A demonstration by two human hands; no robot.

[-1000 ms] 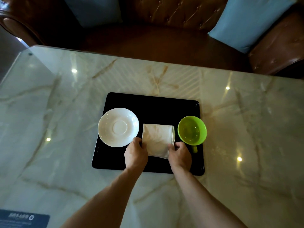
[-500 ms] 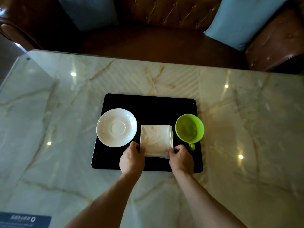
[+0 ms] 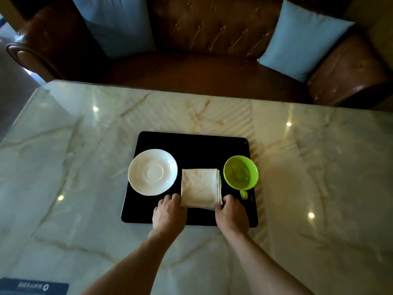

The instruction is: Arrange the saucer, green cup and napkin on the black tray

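A black tray [image 3: 191, 143] lies on the marble table. On its left side sits a white saucer [image 3: 152, 172]. A green cup [image 3: 241, 172] stands on the right, its handle pointing toward me. Between them lies a folded cream napkin [image 3: 200, 188], flat on the tray. My left hand [image 3: 169, 213] pinches the napkin's near left corner. The near right corner is pinched by my right hand [image 3: 231, 213]. Both hands rest over the tray's front part.
The marble table [image 3: 85, 167] stretches wide on both sides of the tray. A brown leather sofa [image 3: 212, 39] with blue cushions [image 3: 302, 39] stands behind the far edge. A dark card [image 3: 34, 286] lies at the near left corner.
The napkin has been turned a little so its edges sit squarer to the tray. Both hands stayed on its near corners. The head camera tilted up, showing more sofa.
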